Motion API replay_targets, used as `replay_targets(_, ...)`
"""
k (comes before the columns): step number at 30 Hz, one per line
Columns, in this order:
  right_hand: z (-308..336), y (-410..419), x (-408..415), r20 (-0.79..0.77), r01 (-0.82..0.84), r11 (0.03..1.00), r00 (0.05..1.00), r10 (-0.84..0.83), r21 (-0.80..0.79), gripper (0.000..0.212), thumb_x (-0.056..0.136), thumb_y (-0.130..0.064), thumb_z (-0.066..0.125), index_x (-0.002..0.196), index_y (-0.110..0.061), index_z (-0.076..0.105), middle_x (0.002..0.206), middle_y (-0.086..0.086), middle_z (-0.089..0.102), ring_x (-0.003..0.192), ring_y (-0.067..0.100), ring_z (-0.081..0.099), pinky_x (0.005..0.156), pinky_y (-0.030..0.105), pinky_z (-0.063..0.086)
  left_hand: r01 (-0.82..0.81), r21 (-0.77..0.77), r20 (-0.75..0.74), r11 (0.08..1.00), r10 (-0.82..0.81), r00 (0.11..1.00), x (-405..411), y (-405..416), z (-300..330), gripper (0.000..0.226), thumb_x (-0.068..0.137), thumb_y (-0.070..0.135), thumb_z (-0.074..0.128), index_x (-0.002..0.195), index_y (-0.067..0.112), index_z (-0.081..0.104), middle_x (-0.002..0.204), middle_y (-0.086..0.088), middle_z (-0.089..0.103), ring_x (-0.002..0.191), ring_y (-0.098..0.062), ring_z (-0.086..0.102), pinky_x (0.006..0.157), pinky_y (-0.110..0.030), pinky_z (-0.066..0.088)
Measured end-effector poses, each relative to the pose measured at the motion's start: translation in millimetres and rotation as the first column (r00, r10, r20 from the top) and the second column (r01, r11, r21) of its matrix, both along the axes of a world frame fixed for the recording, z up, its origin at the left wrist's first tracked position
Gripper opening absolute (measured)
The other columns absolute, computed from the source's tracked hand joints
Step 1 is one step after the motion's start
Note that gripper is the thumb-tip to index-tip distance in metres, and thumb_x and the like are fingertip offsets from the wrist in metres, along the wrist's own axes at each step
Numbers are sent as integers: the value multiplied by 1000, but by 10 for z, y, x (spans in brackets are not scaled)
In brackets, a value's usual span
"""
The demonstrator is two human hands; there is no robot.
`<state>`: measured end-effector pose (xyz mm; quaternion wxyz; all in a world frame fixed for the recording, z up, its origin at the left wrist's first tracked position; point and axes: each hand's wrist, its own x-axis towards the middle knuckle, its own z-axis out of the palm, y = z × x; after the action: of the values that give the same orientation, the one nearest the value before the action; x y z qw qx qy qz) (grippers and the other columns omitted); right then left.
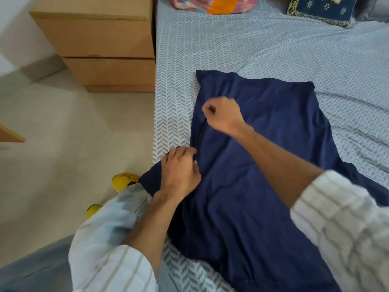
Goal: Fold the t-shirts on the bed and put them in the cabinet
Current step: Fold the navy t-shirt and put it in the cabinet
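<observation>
A navy blue t-shirt (pixel 263 165) lies spread on the bed (pixel 252 49), its near part toward me and one sleeve hanging over the bed's left edge. My left hand (pixel 179 171) rests on that left sleeve at the bed edge, fingers curled into the cloth. My right hand (pixel 223 114) is over the shirt's left side farther up, its fingers pinched together on a fold of the fabric. My right forearm crosses the shirt's middle and hides part of it.
A wooden cabinet (pixel 105 49) with drawers stands on the floor left of the bed. Folded colourful bedding (pixel 212 5) and a dark blue cushion (pixel 322 9) lie at the bed's far end. Yellow slippers (pixel 124 182) show by my feet.
</observation>
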<state>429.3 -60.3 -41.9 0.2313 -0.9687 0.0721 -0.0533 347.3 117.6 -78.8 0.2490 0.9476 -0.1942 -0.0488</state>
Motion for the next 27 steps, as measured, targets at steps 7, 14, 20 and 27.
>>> replay_targets(7, -130, -151, 1249, -132, 197, 976, 969, -208, -92, 20, 87, -28, 55, 100, -13, 57, 90, -2, 57, 90, 20, 55, 61, 28, 39, -33, 111, -240, 993, 59, 969, 484, -129, -14, 26, 92, 45, 57, 105, 22, 57, 95, 2, 65, 102, -22, 56, 97, -40, 23)
replay_targets(14, -136, -233, 1648, -154, 366, 910, 928, -340, 196, 14, 87, -28, 58, 86, -14, 57, 83, 0, 62, 73, 17, 61, 55, 30, 55, -168, -92, -424, 982, 114, 899, 593, -123, 236, 22, 77, 25, 67, 62, 19, 53, 59, 9, 56, 62, -7, 52, 101, -42, 41)
replay_targets(20, -168, -298, 1694, -212, 438, 788, 899, -383, 432, 22, 91, -30, 58, 79, -13, 55, 81, 1, 60, 75, 15, 58, 53, 27, 52, -232, -164, -491, 959, 125, 862, 557, -102, 278, 16, 76, 20, 67, 81, 22, 52, 72, 10, 57, 71, -8, 54, 99, -44, 46)
replay_targets(27, -349, -286, 1734, -67, 347, 923, 938, -340, 165, 36, 89, -39, 61, 115, -14, 54, 102, -2, 58, 90, 15, 56, 71, 31, 51, -282, -181, -540, 942, 144, 830, 581, -63, 161, 41, 84, 59, 62, 76, 19, 64, 72, 7, 67, 73, -16, 65, 77, -38, 55)
